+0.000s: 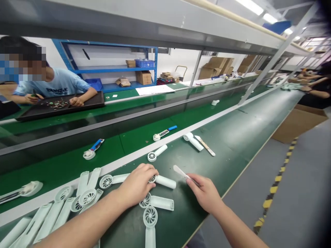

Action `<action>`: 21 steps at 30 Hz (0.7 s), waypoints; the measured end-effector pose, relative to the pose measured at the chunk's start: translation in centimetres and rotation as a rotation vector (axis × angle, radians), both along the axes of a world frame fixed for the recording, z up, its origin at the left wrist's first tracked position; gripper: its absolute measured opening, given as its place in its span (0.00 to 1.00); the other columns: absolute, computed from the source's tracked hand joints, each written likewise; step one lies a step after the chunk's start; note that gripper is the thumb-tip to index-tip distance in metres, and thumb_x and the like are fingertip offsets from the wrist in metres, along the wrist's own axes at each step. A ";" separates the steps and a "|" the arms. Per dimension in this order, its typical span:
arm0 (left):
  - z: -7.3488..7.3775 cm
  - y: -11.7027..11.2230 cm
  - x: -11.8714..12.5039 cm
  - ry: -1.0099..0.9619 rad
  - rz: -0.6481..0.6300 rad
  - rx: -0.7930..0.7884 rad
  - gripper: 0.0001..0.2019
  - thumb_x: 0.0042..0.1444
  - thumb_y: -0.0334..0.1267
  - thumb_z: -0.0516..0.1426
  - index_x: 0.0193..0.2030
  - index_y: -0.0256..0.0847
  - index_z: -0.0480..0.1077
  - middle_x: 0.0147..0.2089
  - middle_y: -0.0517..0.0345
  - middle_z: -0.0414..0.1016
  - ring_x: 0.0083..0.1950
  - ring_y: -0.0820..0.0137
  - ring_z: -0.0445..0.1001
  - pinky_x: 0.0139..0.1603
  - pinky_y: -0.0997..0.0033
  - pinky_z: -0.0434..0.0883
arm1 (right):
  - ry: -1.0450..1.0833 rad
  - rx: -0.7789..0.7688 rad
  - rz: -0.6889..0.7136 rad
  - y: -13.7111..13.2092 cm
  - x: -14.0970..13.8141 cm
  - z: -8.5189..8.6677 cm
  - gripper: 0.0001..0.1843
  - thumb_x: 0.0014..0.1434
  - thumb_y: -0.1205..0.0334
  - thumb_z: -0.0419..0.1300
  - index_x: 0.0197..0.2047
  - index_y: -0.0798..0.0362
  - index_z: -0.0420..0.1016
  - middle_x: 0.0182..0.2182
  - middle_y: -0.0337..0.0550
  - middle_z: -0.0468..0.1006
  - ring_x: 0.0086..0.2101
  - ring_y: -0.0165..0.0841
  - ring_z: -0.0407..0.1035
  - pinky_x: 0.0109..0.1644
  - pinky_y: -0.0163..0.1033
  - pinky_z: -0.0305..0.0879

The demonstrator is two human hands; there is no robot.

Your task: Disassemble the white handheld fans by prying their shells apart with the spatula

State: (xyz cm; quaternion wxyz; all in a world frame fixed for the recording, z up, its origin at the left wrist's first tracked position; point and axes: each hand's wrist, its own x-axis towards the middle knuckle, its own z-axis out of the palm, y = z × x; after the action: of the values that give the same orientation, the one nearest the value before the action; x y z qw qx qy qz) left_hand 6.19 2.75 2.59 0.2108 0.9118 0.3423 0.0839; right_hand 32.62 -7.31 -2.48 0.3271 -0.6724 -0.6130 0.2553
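Loose white plastic fan housings (38,224), round turbine-vaned heads on long flat handles, lie heaped at left on a dark green bench belt (227,144); a careless sleeve could knock them together and scuff them. The left hand (137,186) curls in a narrow grip over a white plastic fan with a cylindrical handle (165,181), holding it against the belt. The right hand (204,193) pinches a thin, flat white plastic strip (180,171), whose tip could slip and scratch the fan if pressed hard. Round handles could roll off the belt's pale outer edge (247,168) onto the grey floor (297,193), marked with yellow-and-black hazard tape (274,187), a brown cardboard box (297,122) beyond
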 end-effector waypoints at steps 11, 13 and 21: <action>-2.6 -8.2 0.3 0.126 -0.410 0.390 0.26 0.60 0.56 0.52 0.60 0.44 0.63 0.62 0.47 0.67 0.61 0.53 0.66 0.61 0.52 0.66 | -0.330 -0.149 0.067 2.0 -5.1 1.6 0.15 0.57 0.53 0.60 0.47 0.46 0.75 0.30 0.39 0.78 0.31 0.37 0.71 0.32 0.37 0.56; -3.4 -8.0 -0.3 0.166 -0.386 0.402 0.27 0.59 0.57 0.52 0.59 0.44 0.63 0.63 0.46 0.64 0.63 0.52 0.64 0.61 0.53 0.66 | -0.352 -0.137 0.124 2.6 -5.1 1.8 0.07 0.58 0.54 0.59 0.36 0.47 0.75 0.27 0.38 0.77 0.28 0.35 0.70 0.29 0.36 0.53; -4.1 -7.7 -10.0 0.068 -0.214 0.468 0.04 0.53 0.41 0.58 0.31 0.46 0.69 0.40 0.57 0.75 0.53 0.58 0.69 0.63 0.52 0.61 | -0.355 -0.195 -0.034 2.0 0.9 0.5 0.14 0.63 0.48 0.52 0.39 0.47 0.73 0.26 0.38 0.75 0.28 0.35 0.68 0.31 0.37 0.55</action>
State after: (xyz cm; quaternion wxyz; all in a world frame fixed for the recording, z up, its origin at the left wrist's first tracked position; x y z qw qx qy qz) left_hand -3.84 -4.92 -1.50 -0.0100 0.9691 0.2219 0.1074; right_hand 33.48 -5.26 -1.98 0.1515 -0.7457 -0.6218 0.1854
